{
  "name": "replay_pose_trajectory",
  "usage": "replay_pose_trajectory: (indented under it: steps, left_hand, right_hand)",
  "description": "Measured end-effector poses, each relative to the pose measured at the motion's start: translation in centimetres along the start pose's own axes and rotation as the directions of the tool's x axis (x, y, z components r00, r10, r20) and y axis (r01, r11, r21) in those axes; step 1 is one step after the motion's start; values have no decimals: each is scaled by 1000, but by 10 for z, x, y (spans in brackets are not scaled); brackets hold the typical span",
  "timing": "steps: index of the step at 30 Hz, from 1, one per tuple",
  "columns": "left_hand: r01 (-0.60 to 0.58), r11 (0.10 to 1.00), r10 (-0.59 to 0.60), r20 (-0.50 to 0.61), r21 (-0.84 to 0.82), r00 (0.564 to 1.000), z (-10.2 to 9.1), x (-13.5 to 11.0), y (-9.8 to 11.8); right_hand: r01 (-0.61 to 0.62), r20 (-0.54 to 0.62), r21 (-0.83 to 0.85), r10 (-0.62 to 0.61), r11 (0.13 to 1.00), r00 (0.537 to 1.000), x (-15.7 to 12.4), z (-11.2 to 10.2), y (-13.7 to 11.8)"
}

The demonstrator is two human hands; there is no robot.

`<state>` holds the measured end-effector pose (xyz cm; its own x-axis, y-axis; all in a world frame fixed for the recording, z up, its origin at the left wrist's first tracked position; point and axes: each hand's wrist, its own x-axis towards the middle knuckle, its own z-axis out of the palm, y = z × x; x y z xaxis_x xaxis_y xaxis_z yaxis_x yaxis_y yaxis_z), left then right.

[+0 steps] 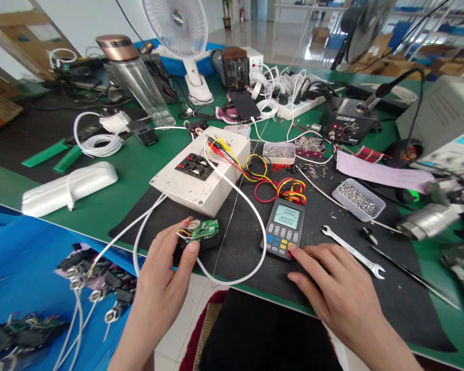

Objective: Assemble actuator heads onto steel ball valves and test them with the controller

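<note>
My left hand (170,263) grips a green circuit board (206,230) in a dark housing, thumb in front and fingers behind. Thin coloured wires and a white cable run from that board. With one extended fingertip, my right hand (332,273) touches the lower right keys of a handheld meter (284,226). Its lit screen reads 0.00 above 20.00. Red and yellow test leads (280,188) go from the meter's top to a white box (212,170) with black clip terminals on it. The right hand holds nothing, and its fingers are partly spread.
An open-ended wrench (353,251) and tweezers (413,275) lie to the right, near a tray of small metal parts (359,198). Behind stand a soldering station (348,121), a white fan (193,67) and a glass bottle (143,87). More boards with cables (100,288) lie on blue sheeting at left.
</note>
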<state>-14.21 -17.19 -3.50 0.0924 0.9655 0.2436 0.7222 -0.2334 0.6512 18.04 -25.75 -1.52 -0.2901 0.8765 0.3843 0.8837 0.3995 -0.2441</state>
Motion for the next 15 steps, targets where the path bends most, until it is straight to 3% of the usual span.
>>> replay_pose_trajectory:
  steps: [15]
  left_hand:
    - [3, 1000, -3, 1, 13, 1000, -1, 0, 2]
  right_hand:
    - [-5, 10, 0, 5, 1000, 1000, -1, 0, 0]
